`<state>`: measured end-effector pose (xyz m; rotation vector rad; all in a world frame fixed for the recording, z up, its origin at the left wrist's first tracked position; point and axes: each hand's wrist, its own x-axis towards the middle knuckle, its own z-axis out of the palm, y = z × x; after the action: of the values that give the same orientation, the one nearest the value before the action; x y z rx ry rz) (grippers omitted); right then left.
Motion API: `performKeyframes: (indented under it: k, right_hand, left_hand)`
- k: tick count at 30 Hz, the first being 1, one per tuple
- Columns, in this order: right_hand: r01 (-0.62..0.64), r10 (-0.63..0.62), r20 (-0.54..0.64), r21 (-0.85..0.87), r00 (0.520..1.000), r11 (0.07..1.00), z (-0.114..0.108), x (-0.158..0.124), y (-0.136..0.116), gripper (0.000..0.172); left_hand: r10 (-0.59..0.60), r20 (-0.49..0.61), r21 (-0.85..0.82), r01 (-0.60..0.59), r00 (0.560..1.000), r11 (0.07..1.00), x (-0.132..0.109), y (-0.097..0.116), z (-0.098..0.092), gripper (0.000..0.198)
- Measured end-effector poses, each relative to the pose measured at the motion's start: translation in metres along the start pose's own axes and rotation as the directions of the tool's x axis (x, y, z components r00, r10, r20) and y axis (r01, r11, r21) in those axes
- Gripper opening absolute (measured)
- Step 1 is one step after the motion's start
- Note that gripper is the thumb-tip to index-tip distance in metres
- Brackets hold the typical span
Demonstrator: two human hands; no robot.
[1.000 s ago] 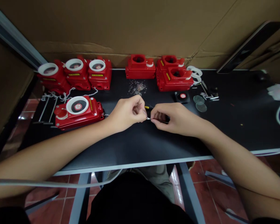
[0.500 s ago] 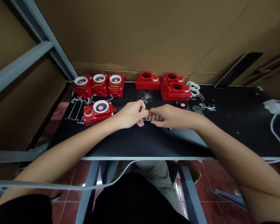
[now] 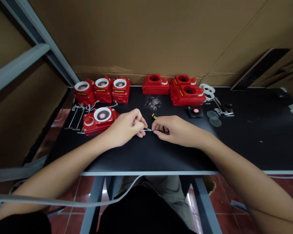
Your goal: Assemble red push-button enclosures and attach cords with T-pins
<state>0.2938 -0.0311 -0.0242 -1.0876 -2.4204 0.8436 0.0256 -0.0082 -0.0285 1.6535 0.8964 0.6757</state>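
A thin white cord [image 3: 148,129] is stretched between my two hands over the black table, with a loop or knot near its middle. My left hand [image 3: 127,127] pinches one end of it. The other end is between the thumb and fingertips of my right hand [image 3: 172,128]. A yellow-and-black tool [image 3: 154,116] pokes out from the curled fingers of my right hand; its kind is mostly hidden. Left of my left hand lies a red box [image 3: 97,125] with a white ring, partly behind my wrist.
Several red boxes with white rings [image 3: 120,94] stand back left, cords and metal rods [image 3: 73,118] before them. More red boxes [image 3: 155,86] with open holes stand farther right. Grey debris [image 3: 153,102], a black square part [image 3: 195,112], clear discs [image 3: 215,122] and white rings [image 3: 207,91] lie around.
My hands have moved apart, and more of the cord shows between them. My left hand has shifted left and nearer to me. The view has tilted slightly.
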Motion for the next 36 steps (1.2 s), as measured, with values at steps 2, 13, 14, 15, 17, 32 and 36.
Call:
performKeyframes:
  k: [2,13,14,15,17,32,36]
  right_hand:
    - [0.061,-0.061,-0.075,-0.012,0.995,0.998,0.006,-0.001,0.001,0.008]
    - [0.192,-0.152,-0.281,0.118,0.947,0.974,0.027,0.007,-0.009,0.01]
    - [0.183,-0.137,-0.281,0.143,0.95,0.973,0.026,0.007,-0.008,0.011]
    - [0.169,-0.117,-0.277,0.172,0.954,0.97,0.025,0.007,-0.006,0.012]
    - [0.12,-0.061,-0.246,0.234,0.967,0.965,0.023,0.006,-0.003,0.014]
    - [-0.048,0.081,-0.084,0.339,0.993,0.939,0.007,0.001,-0.002,0.016]
    - [-0.044,0.086,-0.1,0.359,0.991,0.932,0.008,-0.001,-0.001,0.015]
  left_hand:
    - [0.019,0.003,0.01,-0.019,1.0,1.0,-0.001,0.001,0.003,0.024]
    - [0.026,0.066,-0.134,-0.017,0.997,0.991,0.002,0.004,0.009,0.016]
    - [0.013,0.063,-0.148,-0.004,0.998,0.989,0.002,0.006,0.01,0.015]
    - [-0.006,0.057,-0.152,0.015,0.998,0.988,0.001,0.007,0.009,0.014]
    - [-0.051,0.042,-0.15,0.057,0.998,0.987,0.001,0.01,0.009,0.012]
    - [0.013,-0.017,0.319,-0.007,1.0,0.948,-0.007,0.029,-0.002,0.007]
    - [0.005,-0.058,0.266,0.011,0.998,0.964,-0.005,0.027,-0.001,0.01]
